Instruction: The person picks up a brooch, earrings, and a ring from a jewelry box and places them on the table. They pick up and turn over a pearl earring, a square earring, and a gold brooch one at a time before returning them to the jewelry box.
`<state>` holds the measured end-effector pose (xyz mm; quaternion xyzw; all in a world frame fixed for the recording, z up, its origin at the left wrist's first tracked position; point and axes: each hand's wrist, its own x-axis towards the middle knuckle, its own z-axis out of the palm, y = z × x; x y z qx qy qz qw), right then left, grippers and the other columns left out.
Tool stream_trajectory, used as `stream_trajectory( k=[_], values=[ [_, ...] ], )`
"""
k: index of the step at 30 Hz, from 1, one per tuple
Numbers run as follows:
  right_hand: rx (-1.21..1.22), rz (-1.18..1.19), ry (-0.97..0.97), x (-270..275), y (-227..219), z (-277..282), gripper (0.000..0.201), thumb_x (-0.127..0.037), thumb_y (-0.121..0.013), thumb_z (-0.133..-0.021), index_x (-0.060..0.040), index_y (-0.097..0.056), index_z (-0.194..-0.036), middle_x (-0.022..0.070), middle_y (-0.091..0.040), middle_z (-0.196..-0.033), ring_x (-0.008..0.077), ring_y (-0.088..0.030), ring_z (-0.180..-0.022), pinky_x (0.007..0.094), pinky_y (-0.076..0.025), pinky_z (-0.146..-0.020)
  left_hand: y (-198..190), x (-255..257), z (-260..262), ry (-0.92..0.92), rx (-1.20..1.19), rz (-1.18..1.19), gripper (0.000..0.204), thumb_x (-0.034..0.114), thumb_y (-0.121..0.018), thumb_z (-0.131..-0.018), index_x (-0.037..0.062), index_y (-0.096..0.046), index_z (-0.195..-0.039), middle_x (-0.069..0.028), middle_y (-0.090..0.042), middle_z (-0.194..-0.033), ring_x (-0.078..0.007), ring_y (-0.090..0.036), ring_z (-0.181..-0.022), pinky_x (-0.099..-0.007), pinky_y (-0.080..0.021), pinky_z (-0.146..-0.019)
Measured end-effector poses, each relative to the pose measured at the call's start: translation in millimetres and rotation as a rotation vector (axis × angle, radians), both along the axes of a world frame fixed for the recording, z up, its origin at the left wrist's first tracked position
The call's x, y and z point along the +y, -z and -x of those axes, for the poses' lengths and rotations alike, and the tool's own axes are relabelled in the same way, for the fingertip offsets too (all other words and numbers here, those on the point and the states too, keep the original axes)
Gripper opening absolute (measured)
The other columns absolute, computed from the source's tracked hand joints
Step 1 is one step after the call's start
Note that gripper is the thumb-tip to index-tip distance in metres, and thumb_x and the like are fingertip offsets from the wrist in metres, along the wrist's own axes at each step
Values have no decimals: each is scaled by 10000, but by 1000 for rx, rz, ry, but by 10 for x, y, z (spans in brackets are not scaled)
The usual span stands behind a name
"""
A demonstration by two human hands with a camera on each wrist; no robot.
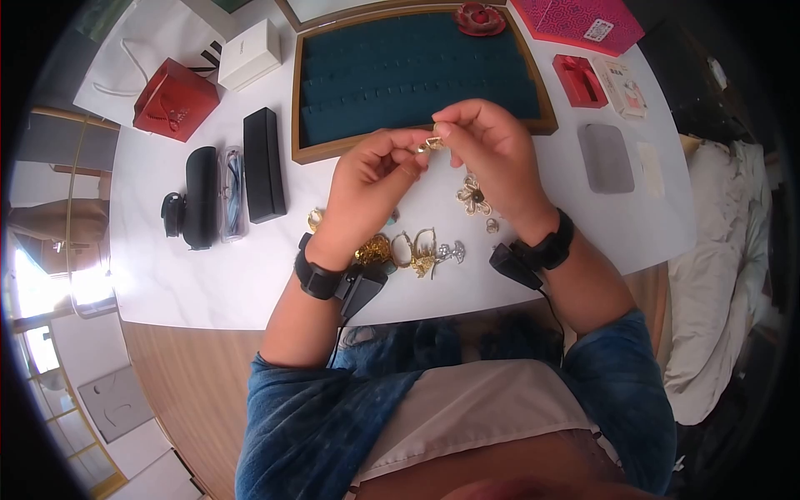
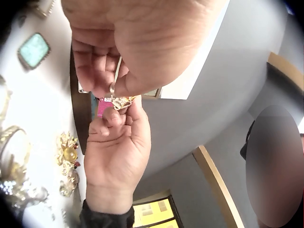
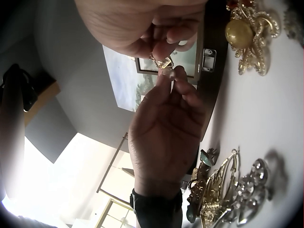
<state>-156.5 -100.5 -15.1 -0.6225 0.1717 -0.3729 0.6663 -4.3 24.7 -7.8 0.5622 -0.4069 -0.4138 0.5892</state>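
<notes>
Both hands meet over the table in front of the display case. My left hand (image 1: pixel 367 179) pinches a small gold piece of jewellery with sparkling stones (image 1: pixel 431 145) between thumb and fingers. The right hand (image 1: pixel 500 158) pinches the same piece from the other side. In the left wrist view its jewelled face (image 2: pixel 122 103) shows between the two sets of fingertips. Below the hands lie a gold flower brooch (image 1: pixel 472 197), a small ring (image 1: pixel 492 225), gold hoops (image 1: pixel 402 250), a silver sparkling piece (image 1: pixel 451 252) and a gold pile (image 1: pixel 372 250). A turquoise stone piece (image 2: pixel 34 50) lies nearby.
A wooden display case (image 1: pixel 296 148) with dark green lining stands behind, a red flower (image 1: pixel 481 18) on its far edge. To the left are a black long box (image 1: pixel 263 167), a glasses case (image 1: pixel 200 196) and a red bag (image 1: pixel 175 98). A red gift box (image 1: pixel 580 81) stands right.
</notes>
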Motion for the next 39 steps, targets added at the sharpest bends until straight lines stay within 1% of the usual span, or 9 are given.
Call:
stream_trajectory(
  k=[5, 7, 10, 11, 14, 17, 20, 32, 39],
  values=[
    [129, -5, -119, -10, -26, 39, 129, -120, -716, -1000, -30, -708, -1092, -11, -723, -928, 25, -609, -768, 201, -485, -670, 15, -18, -57, -167, 4, 89, 288, -5, -617, -1014, 3, -686, -1294, 13, -676, -991, -39, -582, -881, -200, -487, -837],
    [193, -10, -202, 33, -15, 33, 121, -109, -720, -983, -23, -714, -1068, 1, -726, -926, 35, -626, -780, 214, -499, -681, -3, -8, -96, -212, -10, 68, 275, 58, -634, -1034, 16, -686, -1301, -3, -688, -1073, -78, -618, -962, -241, -497, -863],
    [350, 106, -395, 74, -34, 70, 103, -96, -730, -956, -20, -723, -1024, 20, -733, -911, 71, -659, -792, 254, -523, -693, -30, 0, -113, -239, -10, 62, 271, 101, -646, -1043, 29, -690, -1301, -8, -693, -1105, -99, -638, -1003, -262, -501, -874],
    [365, 140, -426, 112, -88, 86, 91, -90, -728, -928, -21, -728, -987, 63, -744, -895, 136, -699, -790, 303, -543, -706, -31, -1, -113, -240, -6, 64, 271, 107, -648, -1043, 31, -692, -1300, -6, -692, -1100, -100, -639, -1003, -263, -501, -873],
    [495, 323, -410, 151, -140, 109, 91, -60, -721, -957, -22, -715, -1040, 41, -732, -901, 65, -633, -740, 230, -486, -668, -9, -4, -121, -204, 0, 62, 269, 113, -644, -1049, 36, -692, -1301, -6, -693, -1100, -95, -637, -1001, -263, -499, -874],
    [488, 611, -213, 126, -107, 109, 123, -89, -746, -930, -43, -723, -1042, 69, -723, -906, 135, -637, -696, 272, -499, -651, 0, -5, -124, -198, 4, 54, 269, 117, -641, -1052, 36, -691, -1303, -7, -692, -1097, -91, -636, -997, -263, -498, -874],
    [481, 627, -156, 130, -74, 103, 124, -134, -752, -889, -66, -738, -991, 109, -719, -960, 306, -724, -845, 402, -572, -754, 17, -10, -129, -193, 13, 65, 271, 115, -639, -1052, 37, -690, -1306, -7, -691, -1095, -89, -634, -994, -262, -498, -872],
    [303, 857, -229, 177, -124, 55, 192, -111, -791, -875, -52, -766, -1056, 84, -666, -1025, 273, -653, -921, 367, -541, -795, -57, 17, -159, -250, 83, 105, 284, 140, -665, -1042, 42, -694, -1307, -3, -698, -1120, -92, -645, -991, -258, -499, -862],
    [363, 961, -253, 392, -224, -57, 186, -169, -803, -829, -54, -765, -970, 96, -663, -991, 326, -641, -986, 442, -522, -885, -74, 14, -242, -260, 150, 150, 285, 149, -661, -1045, 38, -697, -1306, -1, -698, -1097, -89, -642, -970, -245, -501, -845]
  ],
)
